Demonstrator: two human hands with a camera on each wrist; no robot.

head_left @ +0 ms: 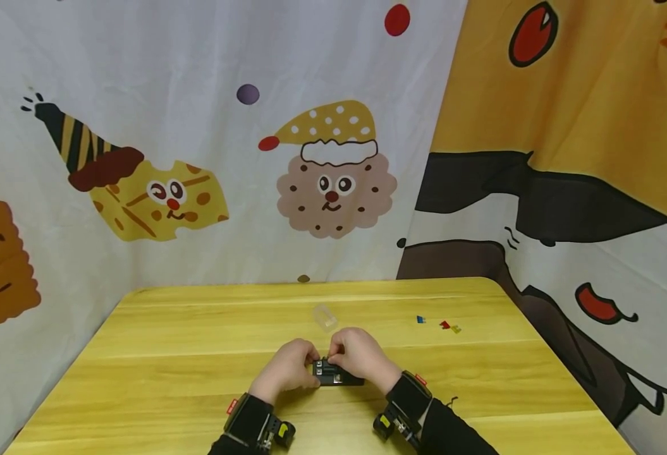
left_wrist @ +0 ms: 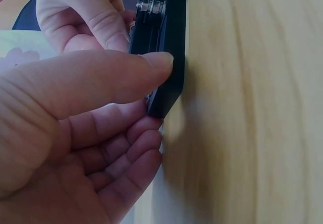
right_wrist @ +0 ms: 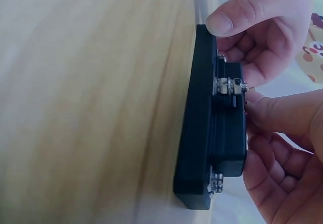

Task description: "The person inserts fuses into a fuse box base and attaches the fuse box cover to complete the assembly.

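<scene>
A black block [head_left: 337, 373] lies at the near middle of the tabletop [head_left: 196, 328], its long side running left to right, between both hands. It has a wide base and a narrower raised part, with metal bolts [right_wrist: 229, 86] standing on it; whether its underside rests fully on the wood is hard to tell.

The left hand [head_left: 289, 366] grips the block's left end, thumb against the near side of the base and the other fingers curled around behind. The right hand [head_left: 361, 355] has thumb and fingertips together, pinching at the upper side of the block near a bolt; the fingers hide exactly which small part they hold.

A clear plastic container [head_left: 325, 317] sits just beyond the hands, apart from the block. Wood grain shows through its walls and its interior, and which way its opening faces cannot be made out. Farther to the right, directly on the wood and outside the container, lie a small blue piece [head_left: 421, 320], a red piece [head_left: 444, 325] and a yellow piece [head_left: 455, 328]. The red and yellow are close together, the blue slightly apart to their left.

Each wrist wears a black band [head_left: 248, 417] carrying a small camera. Behind the tabletop hangs a printed cloth [head_left: 196, 76] with cartoon food figures.
</scene>
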